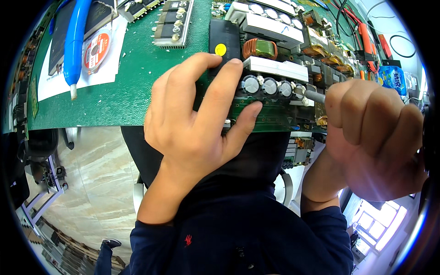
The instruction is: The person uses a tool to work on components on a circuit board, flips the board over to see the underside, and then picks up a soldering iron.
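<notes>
A green circuit board (270, 115) with silver-topped capacitors (269, 86), finned aluminium heatsinks (275, 27) and a copper coil (258, 47) lies at the near edge of the bench. My left hand (197, 119) grips its near left edge, fingers on top by a black block with a yellow dot (221, 41), thumb against the board's front. My right hand (373, 137) is closed in a fist around a tool whose grey metal shaft (315, 96) points left at the board's right end. The tool's handle is hidden in the fist.
A green mat (128, 87) covers the bench. On it at the left lie a blue pen-shaped tool (74, 36), a round solder-wick reel (97, 49) on white paper, and a second heatsink part (174, 23). Red and black leads (362, 27) and a blue packet (392, 75) sit at the right.
</notes>
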Demonstrator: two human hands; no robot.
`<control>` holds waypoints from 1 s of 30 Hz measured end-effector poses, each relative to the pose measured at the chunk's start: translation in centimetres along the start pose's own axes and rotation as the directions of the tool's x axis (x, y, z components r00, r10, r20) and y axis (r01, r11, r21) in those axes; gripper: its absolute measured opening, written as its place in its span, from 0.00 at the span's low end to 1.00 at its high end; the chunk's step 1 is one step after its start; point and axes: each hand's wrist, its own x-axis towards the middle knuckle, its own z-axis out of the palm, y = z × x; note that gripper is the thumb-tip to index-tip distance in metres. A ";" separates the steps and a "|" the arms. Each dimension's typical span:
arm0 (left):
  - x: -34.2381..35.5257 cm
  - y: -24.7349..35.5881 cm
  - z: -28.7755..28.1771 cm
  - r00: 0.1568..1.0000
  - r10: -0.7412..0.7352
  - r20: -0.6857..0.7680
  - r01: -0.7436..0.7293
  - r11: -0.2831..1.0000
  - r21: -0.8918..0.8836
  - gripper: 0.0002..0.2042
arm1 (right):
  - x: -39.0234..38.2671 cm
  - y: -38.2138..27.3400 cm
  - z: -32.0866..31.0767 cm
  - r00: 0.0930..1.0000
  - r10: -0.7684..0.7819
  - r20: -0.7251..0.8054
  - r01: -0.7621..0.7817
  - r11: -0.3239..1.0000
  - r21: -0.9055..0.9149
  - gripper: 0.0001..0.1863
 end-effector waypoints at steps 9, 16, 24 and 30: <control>0.1 0.2 -0.1 1.000 -0.019 0.011 0.019 1.000 0.012 0.20 | 0.8 0.5 -0.2 0.999 0.020 0.031 -0.021 0.999 0.032 0.27; 0.0 0.1 -0.1 1.000 -0.014 0.006 0.014 1.000 0.015 0.20 | 1.1 1.2 -0.9 0.999 0.022 0.036 -0.024 0.998 0.064 0.28; 0.1 0.1 -0.2 1.000 -0.007 0.005 0.007 1.000 0.007 0.20 | 1.4 1.5 -1.1 0.999 0.036 0.012 -0.037 0.994 0.100 0.27; -0.3 -0.4 0.1 0.999 0.021 -0.030 -0.020 1.000 0.004 0.20 | 1.7 1.7 -0.9 0.993 0.104 -0.061 -0.093 0.982 0.163 0.27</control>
